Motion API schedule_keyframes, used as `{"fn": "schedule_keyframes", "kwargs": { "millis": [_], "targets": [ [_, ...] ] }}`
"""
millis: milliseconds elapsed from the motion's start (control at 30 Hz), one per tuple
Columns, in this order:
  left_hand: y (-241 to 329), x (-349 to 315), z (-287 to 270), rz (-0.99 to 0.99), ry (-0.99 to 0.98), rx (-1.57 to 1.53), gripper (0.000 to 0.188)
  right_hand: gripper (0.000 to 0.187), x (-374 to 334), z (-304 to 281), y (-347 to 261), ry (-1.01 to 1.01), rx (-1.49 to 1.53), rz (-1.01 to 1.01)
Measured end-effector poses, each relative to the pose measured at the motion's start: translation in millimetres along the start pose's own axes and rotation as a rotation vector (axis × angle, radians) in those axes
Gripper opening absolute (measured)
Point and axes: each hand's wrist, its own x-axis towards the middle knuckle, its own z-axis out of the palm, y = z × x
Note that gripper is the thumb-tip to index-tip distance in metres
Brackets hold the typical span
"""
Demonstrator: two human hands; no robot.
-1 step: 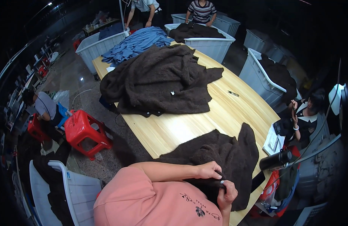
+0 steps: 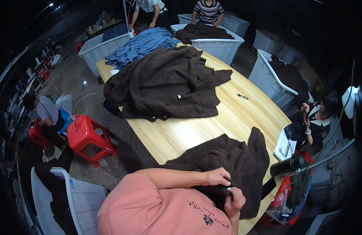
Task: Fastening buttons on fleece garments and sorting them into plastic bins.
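A dark brown knit garment (image 2: 224,154) lies bunched over the table's near edge, partly under my arms. My left hand (image 2: 217,177) reaches across from the left and pinches a fold of it. Close below, my right hand (image 2: 235,201) grips the same fold with bent fingers, almost touching the left. A small shiny spot shows at the right fingertips; whether it is a button or a ring I cannot tell. Farther up the table a heap of dark brown knit garments (image 2: 165,84) spreads out, with small pale buttons along its near edge.
Blue garments (image 2: 145,45) are piled at the table's far end. Thread snips (image 2: 242,96) lie on the wooden table (image 2: 251,113). A black bottle (image 2: 286,166) stands at the right edge. White bins (image 2: 218,50), a red stool (image 2: 90,137) and several people surround the table.
My right hand has shifted very slightly left at the fold. The left hand and the garments look the same.
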Motion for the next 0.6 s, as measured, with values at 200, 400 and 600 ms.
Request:
{"fn": "schedule_keyframes", "kwargs": {
  "millis": [200,400,600],
  "targets": [
    [-3,-4,-5,-0.007,-0.001,-0.034,0.010,0.025,-7,18,8,0.029,-0.089,-0.060],
    [-14,-7,-10,0.052,-0.004,-0.014,0.010,0.026,-5,22,7,0.026,-0.119,-0.057],
    [-13,-15,-11,0.177,0.115,0.201,0.010,0.027,-7,32,12,0.008,-0.106,-0.005]
  ]
}}
